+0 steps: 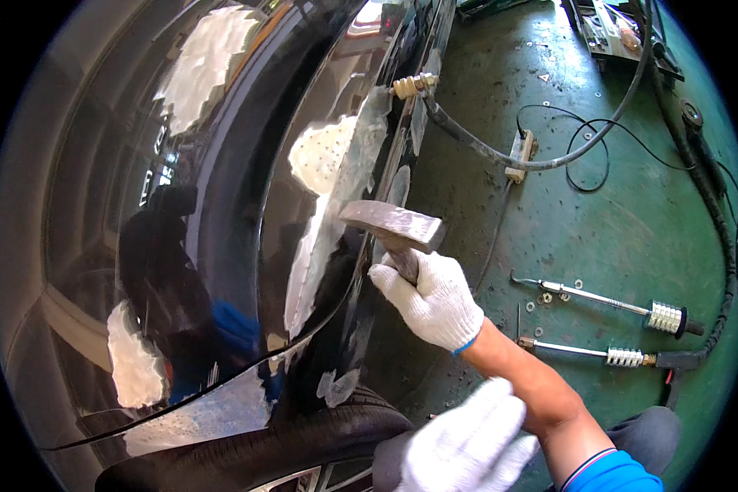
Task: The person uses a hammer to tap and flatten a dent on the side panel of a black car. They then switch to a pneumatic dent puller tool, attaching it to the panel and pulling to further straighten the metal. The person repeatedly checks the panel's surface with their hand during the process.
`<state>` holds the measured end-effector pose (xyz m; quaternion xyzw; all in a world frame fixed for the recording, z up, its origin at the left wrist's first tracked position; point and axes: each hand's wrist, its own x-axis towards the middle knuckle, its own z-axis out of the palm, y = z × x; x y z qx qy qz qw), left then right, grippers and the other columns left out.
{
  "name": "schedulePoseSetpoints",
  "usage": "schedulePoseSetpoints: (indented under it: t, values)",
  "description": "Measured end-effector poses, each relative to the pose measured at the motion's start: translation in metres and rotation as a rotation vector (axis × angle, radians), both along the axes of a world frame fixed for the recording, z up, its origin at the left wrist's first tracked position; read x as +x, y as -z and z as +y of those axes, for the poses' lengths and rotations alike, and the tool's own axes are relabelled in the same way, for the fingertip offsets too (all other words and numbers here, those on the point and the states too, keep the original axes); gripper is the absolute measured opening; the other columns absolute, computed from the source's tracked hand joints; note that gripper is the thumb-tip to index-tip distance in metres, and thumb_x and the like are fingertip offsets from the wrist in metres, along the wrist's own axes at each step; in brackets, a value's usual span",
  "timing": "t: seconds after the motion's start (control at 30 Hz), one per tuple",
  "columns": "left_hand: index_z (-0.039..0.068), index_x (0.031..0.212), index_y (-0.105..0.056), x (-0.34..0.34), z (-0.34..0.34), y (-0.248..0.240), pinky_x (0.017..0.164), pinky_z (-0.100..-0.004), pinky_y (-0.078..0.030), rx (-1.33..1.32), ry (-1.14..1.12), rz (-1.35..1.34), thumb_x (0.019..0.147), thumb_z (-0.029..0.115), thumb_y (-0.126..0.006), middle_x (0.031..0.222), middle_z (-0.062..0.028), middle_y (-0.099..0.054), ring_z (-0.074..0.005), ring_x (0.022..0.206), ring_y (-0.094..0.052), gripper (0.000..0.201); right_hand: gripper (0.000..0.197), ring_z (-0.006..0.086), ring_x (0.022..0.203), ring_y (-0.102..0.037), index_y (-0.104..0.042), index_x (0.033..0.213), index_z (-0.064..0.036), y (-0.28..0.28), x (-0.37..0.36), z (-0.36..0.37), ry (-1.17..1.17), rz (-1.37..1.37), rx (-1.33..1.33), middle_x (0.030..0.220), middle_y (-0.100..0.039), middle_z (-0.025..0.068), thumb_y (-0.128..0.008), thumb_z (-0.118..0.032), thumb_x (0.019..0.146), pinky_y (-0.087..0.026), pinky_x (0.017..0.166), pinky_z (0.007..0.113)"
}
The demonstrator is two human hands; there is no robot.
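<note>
My right hand point(436, 302), in a white knit glove, is closed around the handle of a hammer. The metal hammer head point(395, 223) hangs over the lower edge of a dark car panel point(230, 213), close to a patch sanded to bare metal point(307, 271). Whether it touches the panel, I cannot tell. Lower down, my gloved left hand point(467, 443) is raised near my right forearm, its fingers stretched out and slightly blurred, with nothing visible in it. Another bare patch point(326, 154), dotted with small marks, lies farther up the panel.
A brass-coloured clamp point(414, 86) with a thick cable point(500, 156) sits at the panel's edge. Two slide hammers point(607, 302) point(586, 351) and scattered washers lie on the green floor. A tyre point(336, 430) is at the lower edge; a power strip point(519, 156) lies beyond.
</note>
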<state>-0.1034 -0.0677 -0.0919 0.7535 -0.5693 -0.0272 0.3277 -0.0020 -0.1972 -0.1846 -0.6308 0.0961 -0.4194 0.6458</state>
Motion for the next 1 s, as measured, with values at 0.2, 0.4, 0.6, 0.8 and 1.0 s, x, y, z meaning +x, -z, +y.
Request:
schedulePoseSetpoints:
  t: [0.2, 0.4, 0.6, 0.8, 1.0]
  values:
    - [-0.007, 0.132, -0.060, -0.003, 0.036, 0.047, 0.110, -0.0531, -0.047, 0.093, 0.135, 0.252, 0.082, 0.022, -0.084, 0.139, -0.0332, -0.056, -0.0443, 0.132, -0.057, 0.062, 0.018, 0.0213, 0.068, -0.061, -0.067, 0.100, -0.0007, 0.003, 0.000, 0.010, 0.015, 0.013, -0.072, 0.078, -0.064, 0.0098, -0.071, -0.018, 0.097, -0.050, 0.067, 0.035]
    - [-0.005, 0.110, -0.073, -0.005, -0.003, 0.023, 0.085, -0.0449, -0.060, -0.169, 0.109, 0.072, 0.078, 0.005, -0.083, 0.104, -0.0210, -0.074, -0.0395, 0.094, -0.074, 0.035, 0.026, 0.0281, 0.070, -0.064, -0.066, 0.112, -0.0005, 0.004, -0.008, 0.015, 0.019, -0.100, -0.015, 0.083, -0.067, 0.0157, -0.072, -0.020, 0.096, -0.053, 0.069, 0.036]
    - [-0.005, 0.109, -0.072, -0.001, -0.003, 0.027, 0.082, -0.0449, -0.060, -0.196, 0.134, 0.127, 0.078, 0.004, -0.082, 0.101, -0.0211, -0.074, -0.0393, 0.091, -0.074, 0.033, 0.036, 0.0314, 0.075, -0.069, -0.065, 0.130, -0.0074, -0.008, -0.014, 0.023, -0.074, -0.250, 0.003, 0.090, -0.071, 0.0162, -0.070, -0.020, 0.096, -0.055, 0.068, 0.039]
    - [-0.005, 0.109, -0.072, 0.000, -0.003, 0.036, 0.081, -0.0448, -0.060, -0.246, 0.147, 0.138, 0.078, 0.005, -0.083, 0.100, -0.0220, -0.074, -0.0397, 0.090, -0.074, 0.034, 0.023, 0.0329, 0.066, -0.070, -0.069, 0.110, -0.0086, 0.014, -0.007, 0.039, 0.006, -0.197, -0.101, 0.077, -0.068, 0.0147, -0.075, -0.023, 0.093, -0.055, 0.061, 0.038]
    - [-0.005, 0.109, -0.072, 0.003, -0.003, 0.039, 0.081, -0.0443, -0.060, -0.242, 0.138, 0.149, 0.079, 0.005, -0.082, 0.101, -0.0223, -0.073, -0.0398, 0.091, -0.074, 0.034, 0.025, 0.0314, 0.068, -0.071, -0.065, 0.107, -0.0065, 0.022, -0.001, 0.041, 0.030, -0.133, -0.201, 0.077, -0.068, 0.0124, -0.077, -0.016, 0.088, -0.056, 0.061, 0.036]
